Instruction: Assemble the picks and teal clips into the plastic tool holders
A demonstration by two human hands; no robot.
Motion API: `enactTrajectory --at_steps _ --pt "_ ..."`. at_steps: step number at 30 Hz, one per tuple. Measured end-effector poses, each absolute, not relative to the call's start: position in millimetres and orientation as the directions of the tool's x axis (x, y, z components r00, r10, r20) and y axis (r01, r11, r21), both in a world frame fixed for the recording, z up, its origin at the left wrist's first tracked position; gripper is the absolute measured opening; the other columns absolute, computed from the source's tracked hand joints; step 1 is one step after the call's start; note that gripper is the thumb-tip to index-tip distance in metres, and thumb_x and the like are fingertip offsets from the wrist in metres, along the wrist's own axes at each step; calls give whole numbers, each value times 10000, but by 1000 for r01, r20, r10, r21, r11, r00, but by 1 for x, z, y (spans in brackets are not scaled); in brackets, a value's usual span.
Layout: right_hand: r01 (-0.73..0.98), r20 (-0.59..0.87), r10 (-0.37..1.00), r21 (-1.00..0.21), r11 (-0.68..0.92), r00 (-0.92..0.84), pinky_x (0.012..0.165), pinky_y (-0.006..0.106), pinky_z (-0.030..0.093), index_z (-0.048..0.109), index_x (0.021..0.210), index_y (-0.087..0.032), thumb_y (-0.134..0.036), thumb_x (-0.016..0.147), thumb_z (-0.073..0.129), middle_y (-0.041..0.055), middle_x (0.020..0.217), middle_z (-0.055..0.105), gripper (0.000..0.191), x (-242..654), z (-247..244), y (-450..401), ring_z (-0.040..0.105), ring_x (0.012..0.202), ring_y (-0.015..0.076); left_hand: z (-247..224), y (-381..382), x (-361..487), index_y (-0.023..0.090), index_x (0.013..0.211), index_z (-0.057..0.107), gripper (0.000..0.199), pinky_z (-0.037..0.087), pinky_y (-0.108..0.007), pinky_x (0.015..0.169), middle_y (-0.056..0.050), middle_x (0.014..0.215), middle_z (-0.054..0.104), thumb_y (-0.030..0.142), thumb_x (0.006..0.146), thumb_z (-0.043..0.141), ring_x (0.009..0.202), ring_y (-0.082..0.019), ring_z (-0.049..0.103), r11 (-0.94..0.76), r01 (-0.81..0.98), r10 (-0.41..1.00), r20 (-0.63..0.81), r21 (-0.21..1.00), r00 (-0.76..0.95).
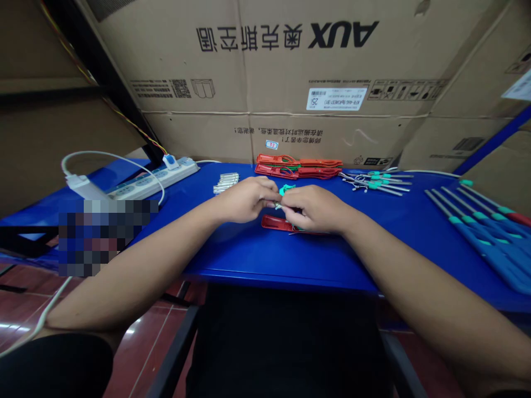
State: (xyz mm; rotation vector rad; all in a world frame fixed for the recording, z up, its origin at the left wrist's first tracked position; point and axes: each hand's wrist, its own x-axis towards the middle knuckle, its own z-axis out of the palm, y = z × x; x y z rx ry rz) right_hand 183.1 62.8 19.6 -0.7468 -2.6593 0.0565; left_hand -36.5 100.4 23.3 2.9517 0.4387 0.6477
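Note:
My left hand [248,200] and my right hand [313,210] meet over the middle of the blue table, fingertips pinched together. A small pale piece [278,206] shows between the fingertips, too small to name. Just behind the fingers a teal plastic piece [286,189] is visible; whether a hand touches it I cannot tell. Below them lies a red plastic handle shell [276,223], its right end partly covered by my right hand. Close behind my left hand sits a row of small silvery cylinders [226,182].
Stacked red and orange handle shells [298,166] lie at the back. Metal rods with teal collars and wires [379,181] are right of them. Blue-handled rods [489,232] lie far right. A white power strip [149,179] with cables stands left. A cardboard sheet [269,72] forms the back wall.

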Motion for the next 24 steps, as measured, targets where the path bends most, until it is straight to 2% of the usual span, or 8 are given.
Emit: enactTrajectory --at_steps 4,7,11,14,18,24 --pt "528 277 537 -114 842 -797 602 276 273 544 711 -171 -187 899 455 11 695 516 208 184 19 64 399 619 125 21 102 -37 168 906 730 244 474 -307 778 -72 873 691 137 905 489 832 -184 610 -954 282 301 355 105 885" --pt "543 240 556 -122 831 -796 633 275 320 633 798 -161 -213 930 464 45 778 613 221 188 22 64 486 677 144 23 102 -39 181 953 738 228 480 -282 781 -59 861 687 147 914 516 826 -170 620 -947 290 319 291 138 902" --pt "500 339 522 -157 852 -782 706 277 394 694 918 -169 -225 910 542 65 891 681 162 194 26 65 583 782 167 27 99 -39 178 1061 735 232 488 -262 773 -68 905 696 175 927 546 837 -164 641 -934 287 337 251 214 907" --pt "462 368 495 -181 868 -787 710 273 418 696 909 -167 -205 890 568 61 881 680 135 196 26 65 597 776 162 29 96 -39 169 1060 738 215 490 -257 775 -72 922 712 201 929 570 841 -162 652 -926 272 334 232 261 914" --pt "393 313 467 -272 878 -827 696 263 427 686 873 -173 -191 887 569 47 853 684 119 199 26 66 596 757 147 32 102 -44 170 1095 731 253 498 -252 798 -75 982 740 308 952 573 876 -158 675 -905 251 326 182 343 928" --pt "393 265 482 -326 860 -835 701 273 424 681 856 -171 -190 881 572 47 859 682 113 204 27 69 582 754 144 29 117 -57 182 1062 736 274 493 -279 844 -66 1052 760 343 965 536 946 -173 690 -856 435 494 189 280 849"
